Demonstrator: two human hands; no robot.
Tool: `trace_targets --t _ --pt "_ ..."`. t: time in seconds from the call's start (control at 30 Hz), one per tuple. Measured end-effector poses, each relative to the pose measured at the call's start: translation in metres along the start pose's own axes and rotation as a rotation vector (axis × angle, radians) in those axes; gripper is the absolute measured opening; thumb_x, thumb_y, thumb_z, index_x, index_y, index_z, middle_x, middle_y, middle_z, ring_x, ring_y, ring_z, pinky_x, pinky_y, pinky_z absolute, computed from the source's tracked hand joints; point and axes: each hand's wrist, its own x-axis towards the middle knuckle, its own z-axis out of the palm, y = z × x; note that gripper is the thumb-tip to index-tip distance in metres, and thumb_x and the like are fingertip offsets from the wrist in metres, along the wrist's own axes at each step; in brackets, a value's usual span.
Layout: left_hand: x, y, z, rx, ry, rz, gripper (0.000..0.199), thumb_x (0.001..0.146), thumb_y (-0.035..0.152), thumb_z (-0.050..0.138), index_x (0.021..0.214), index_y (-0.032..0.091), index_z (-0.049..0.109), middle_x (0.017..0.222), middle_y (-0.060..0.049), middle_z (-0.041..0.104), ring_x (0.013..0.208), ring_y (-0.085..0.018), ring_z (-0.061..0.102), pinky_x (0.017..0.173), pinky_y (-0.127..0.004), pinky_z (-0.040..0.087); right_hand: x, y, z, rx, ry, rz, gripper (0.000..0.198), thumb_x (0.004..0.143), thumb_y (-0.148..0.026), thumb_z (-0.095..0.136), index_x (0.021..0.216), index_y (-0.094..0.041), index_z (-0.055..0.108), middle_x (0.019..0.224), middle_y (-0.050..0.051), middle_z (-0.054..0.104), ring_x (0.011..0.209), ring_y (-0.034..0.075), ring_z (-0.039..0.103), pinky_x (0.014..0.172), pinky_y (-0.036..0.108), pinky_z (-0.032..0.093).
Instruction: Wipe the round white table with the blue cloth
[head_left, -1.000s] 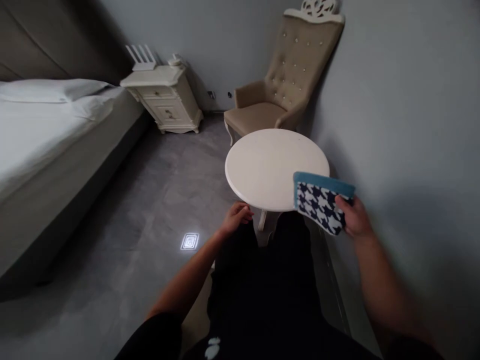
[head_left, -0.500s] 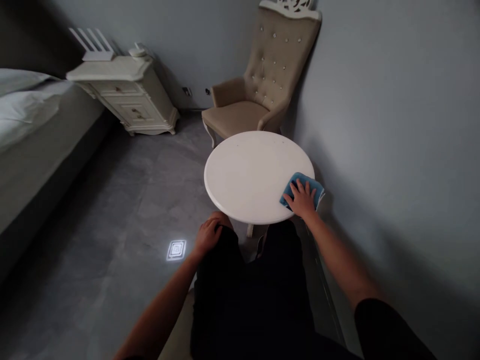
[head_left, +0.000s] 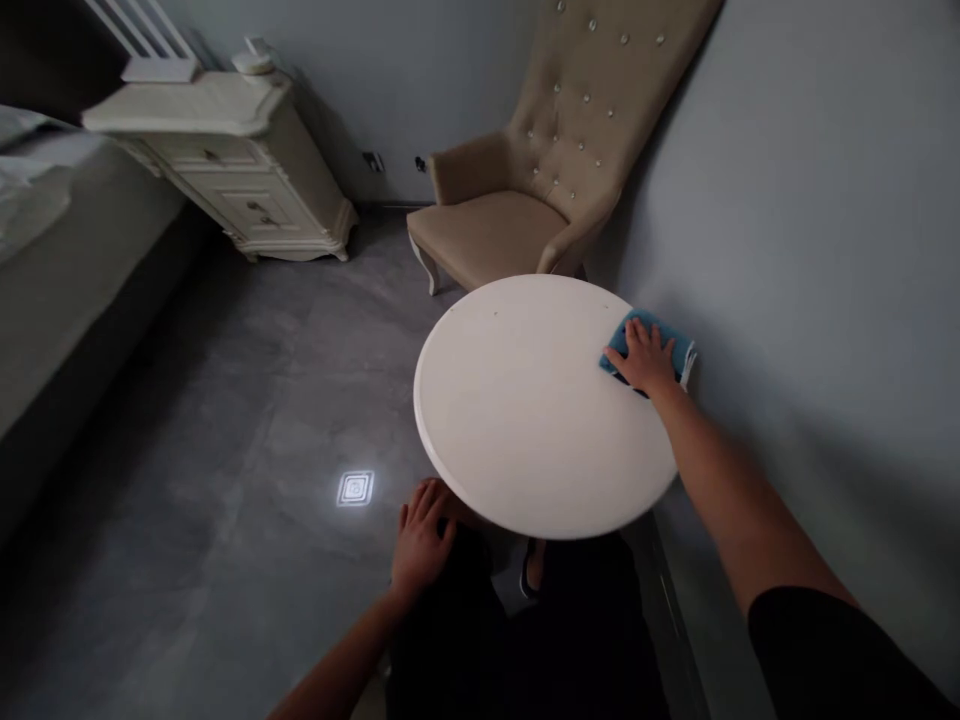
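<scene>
A tan armchair [head_left: 600, 100] is backed by grey walls [head_left: 825, 150]; left of it are placed a cream nightstand [head_left: 225, 180], then a bed [head_left: 67, 290]; before it, grey floor [head_left: 247, 400] is marked by a bright square [head_left: 355, 488].

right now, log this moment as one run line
right hand: spread on blue cloth | cloth: at right edge of round white table | left hand: resting on left leg | armchair: beyond table

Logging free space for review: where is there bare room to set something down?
The white tabletop left of the blue cloth, specks aside; also floor between bed and tabletop. Crowded: the tabletop's right side, with right hand, cloth and wall.
</scene>
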Motion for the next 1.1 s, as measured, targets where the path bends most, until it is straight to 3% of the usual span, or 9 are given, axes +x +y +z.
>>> trace_targets --t 0.13,0.3,0.4,0.53,0.67,0.73,0.83,0.97,1.1 --pt "0.014 -0.016 -0.002 -0.051 -0.086 -0.035 0.060 0.109 0.030 0.056 0.168 0.032 0.071 0.183 -0.009 0.058 0.179 -0.036 0.038 0.144 -0.067 0.035 0.101 -0.060 0.006 0.000 -0.042 -0.123 0.098 0.114 -0.067 0.053 0.189 -0.008 0.032 0.198 0.022 0.021 0.181 0.056 0.015 0.143 0.086 0.008" --pt "0.011 -0.028 -0.024 -0.103 -0.226 -0.083 0.065 0.107 0.028 0.057 0.170 0.034 0.069 0.181 -0.008 0.059 0.177 -0.034 0.041 0.143 -0.063 0.039 0.167 -0.221 0.037 0.152 -0.125 -0.407 0.095 0.112 -0.061 0.066 0.185 -0.006 0.040 0.197 0.019 0.024 0.182 0.056 0.007 0.143 0.085 -0.008" --pt "-0.005 -0.026 -0.036 -0.090 -0.312 -0.130 0.064 0.106 0.029 0.056 0.168 0.037 0.071 0.181 -0.006 0.060 0.177 -0.033 0.042 0.143 -0.061 0.039 0.122 -0.317 0.057 0.298 -0.173 -0.561 0.088 0.112 -0.055 0.072 0.180 -0.005 0.047 0.195 0.015 0.032 0.183 0.052 0.004 0.141 0.081 -0.016" --pt "-0.042 -0.018 -0.044 -0.021 -0.435 -0.193 0.062 0.104 0.029 0.056 0.163 0.033 0.076 0.180 -0.008 0.060 0.175 -0.034 0.046 0.141 -0.059 0.044 -0.021 -0.376 0.062 0.511 -0.326 -0.693 0.083 0.101 -0.055 0.080 0.177 -0.033 0.054 0.192 -0.013 0.038 0.186 0.040 0.004 0.147 0.069 -0.012" --pt "-0.073 0.002 -0.045 -0.022 -0.572 -0.166 0.061 0.104 0.027 0.052 0.159 0.027 0.079 0.176 -0.009 0.066 0.173 -0.031 0.050 0.143 -0.052 0.041 -0.185 -0.328 0.049 0.521 -0.472 -0.641 0.076 0.096 -0.056 0.081 0.170 -0.053 0.060 0.183 -0.021 0.051 0.183 0.026 0.029 0.152 0.050 0.019" --pt "-0.080 0.017 -0.045 -0.040 -0.646 -0.159 0.062 0.105 0.028 0.050 0.159 0.025 0.078 0.176 -0.009 0.066 0.173 -0.030 0.050 0.146 -0.049 0.037 -0.250 -0.272 0.040 0.400 -0.488 -0.626 0.065 0.113 -0.050 0.054 0.176 -0.035 0.060 0.178 -0.015 0.060 0.182 0.030 0.029 0.149 0.053 0.023" --pt "-0.079 0.041 -0.047 -0.054 -0.754 -0.223 0.064 0.101 0.029 0.054 0.161 0.024 0.075 0.177 -0.010 0.064 0.171 -0.031 0.052 0.144 -0.047 0.038 -0.301 -0.169 0.026 0.176 -0.411 -0.486 0.066 0.111 -0.059 0.060 0.174 -0.037 0.064 0.180 -0.009 0.059 0.178 0.037 0.039 0.148 0.062 0.032" --pt "-0.067 0.061 -0.055 -0.109 -0.716 -0.386 0.060 0.104 0.032 0.050 0.157 0.017 0.074 0.174 -0.018 0.065 0.163 -0.035 0.060 0.136 -0.044 0.046 -0.271 -0.058 0.005 -0.042 -0.254 -0.161 0.072 0.114 -0.052 0.058 0.175 -0.014 0.062 0.187 0.016 0.050 0.178 0.054 0.027 0.143 0.083 0.017" --pt "-0.059 0.055 -0.081 -0.112 -0.631 -0.557 0.053 0.103 0.035 0.048 0.142 0.011 0.074 0.149 -0.023 0.077 0.149 -0.040 0.067 0.123 -0.042 0.052 -0.164 -0.022 -0.011 -0.122 -0.172 0.135 0.080 0.117 -0.050 0.050 0.182 -0.002 0.046 0.194 0.025 0.029 0.179 0.058 0.011 0.136 0.093 0.013"
